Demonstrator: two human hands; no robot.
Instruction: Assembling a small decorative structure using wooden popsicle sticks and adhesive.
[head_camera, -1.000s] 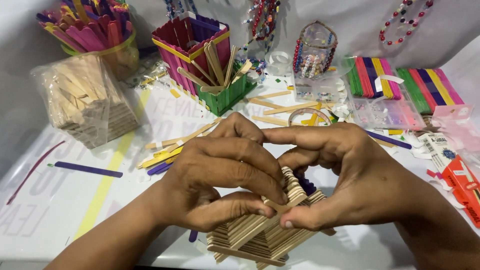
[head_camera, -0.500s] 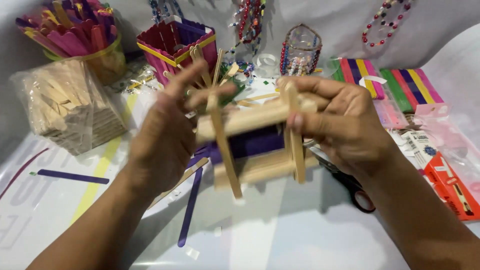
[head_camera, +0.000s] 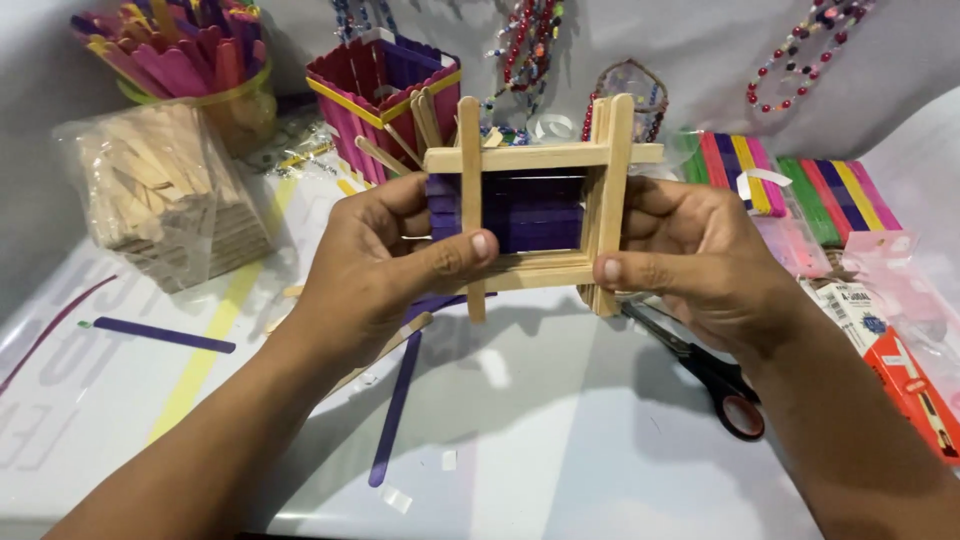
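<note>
Left hand (head_camera: 385, 265) and right hand (head_camera: 690, 260) both clamp the stick box (head_camera: 530, 215) (purple floor facing camera) above the tabletop (head_camera: 560, 440) — grip by frame corners, squeezing lightly.

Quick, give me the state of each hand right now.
Left hand: closed on the left side of the craft-stick box, thumb across its front.
Right hand: closed on the box's right side, thumb on the front.

A stick box (head_camera: 535, 215) with a purple inside is held up, open side facing the camera, by the left hand (head_camera: 385, 265) at 9 o'clock and the right hand (head_camera: 690, 255) at 3; scissors (head_camera: 710, 375) are seen lying around 5 o'clock.
</note>
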